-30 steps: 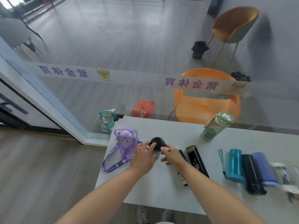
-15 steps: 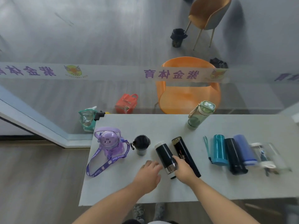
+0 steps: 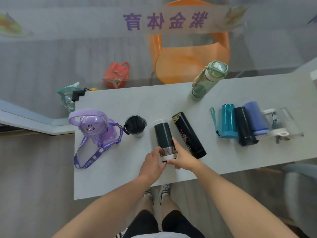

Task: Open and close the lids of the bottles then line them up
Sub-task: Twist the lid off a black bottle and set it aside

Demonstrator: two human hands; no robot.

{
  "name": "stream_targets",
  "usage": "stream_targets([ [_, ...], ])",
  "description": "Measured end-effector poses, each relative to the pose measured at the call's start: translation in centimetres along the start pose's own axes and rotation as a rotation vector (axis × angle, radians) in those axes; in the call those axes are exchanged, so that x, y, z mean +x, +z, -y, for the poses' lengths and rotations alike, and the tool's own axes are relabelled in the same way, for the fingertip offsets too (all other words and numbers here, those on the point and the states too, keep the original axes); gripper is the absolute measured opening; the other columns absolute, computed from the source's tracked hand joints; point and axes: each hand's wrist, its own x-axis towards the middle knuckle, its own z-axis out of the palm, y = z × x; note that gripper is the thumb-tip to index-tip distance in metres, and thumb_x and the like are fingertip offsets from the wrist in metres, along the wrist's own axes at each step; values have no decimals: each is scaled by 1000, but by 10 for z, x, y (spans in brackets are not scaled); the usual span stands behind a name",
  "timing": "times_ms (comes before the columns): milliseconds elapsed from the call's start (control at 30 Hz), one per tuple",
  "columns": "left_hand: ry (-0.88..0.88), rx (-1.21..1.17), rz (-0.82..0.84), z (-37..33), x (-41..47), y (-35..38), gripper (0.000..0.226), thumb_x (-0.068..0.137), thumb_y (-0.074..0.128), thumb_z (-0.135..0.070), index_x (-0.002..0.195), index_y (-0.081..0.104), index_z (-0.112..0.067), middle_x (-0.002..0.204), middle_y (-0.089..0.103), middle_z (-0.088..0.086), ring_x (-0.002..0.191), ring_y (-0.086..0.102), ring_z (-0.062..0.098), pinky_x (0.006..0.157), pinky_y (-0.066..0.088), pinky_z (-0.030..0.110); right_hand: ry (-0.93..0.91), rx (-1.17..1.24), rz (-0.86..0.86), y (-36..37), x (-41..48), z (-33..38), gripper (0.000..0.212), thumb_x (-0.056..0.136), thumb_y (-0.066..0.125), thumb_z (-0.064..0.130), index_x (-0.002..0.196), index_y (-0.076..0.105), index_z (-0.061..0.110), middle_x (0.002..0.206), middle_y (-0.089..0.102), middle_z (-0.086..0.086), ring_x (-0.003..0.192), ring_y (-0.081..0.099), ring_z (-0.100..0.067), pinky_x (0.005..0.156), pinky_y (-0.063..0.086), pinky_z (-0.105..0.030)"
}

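A dark green flask with a silver and white lid end lies on the grey table, lid end toward me. My left hand and my right hand both grip that lid end from either side. To its left stand a small black cup and a purple cartoon bottle with a strap. A black patterned flask lies just right of it. A green bottle stands at the back.
At the right lie side by side a teal bottle, a black flask, a blue bottle and a clear bottle. An orange chair and bags sit beyond the glass. My feet show under the table's near edge.
My hands left the small black cup and moved right to the lying dark green flask. Both now grip its lid end. The camera tilted further down.
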Motion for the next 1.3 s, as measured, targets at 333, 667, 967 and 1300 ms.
stream_targets([
  [333,163,15,-156,-49,-14,-54,63,85,66,-40,135,30,-52,120,51,-11,115,42,10,90,36,23,-54,292,115,-46,-50,59,53,82,67,67,125,62,38,87,63,1,57,42,-15,53,39,-25],
  [667,290,323,-333,-69,-4,-73,53,91,59,-34,139,41,-25,137,43,6,121,41,26,98,45,35,-174,339,-74,-57,-56,83,29,91,69,34,120,68,37,83,60,-2,61,49,-13,58,44,-27],
  [967,315,640,-477,-91,-7,-68,31,92,49,-35,119,56,-22,121,57,-1,112,49,29,94,47,38,-137,226,136,-98,-48,74,30,92,66,38,122,67,37,86,65,-2,69,57,-14,64,48,-25],
  [1300,227,271,-660,-125,-32,-8,5,94,56,-25,99,55,-26,87,54,-8,82,51,12,76,46,27,-49,-47,11,-148,-17,13,39,99,53,23,136,56,10,116,66,-9,85,66,-20,77,54,-33],
])
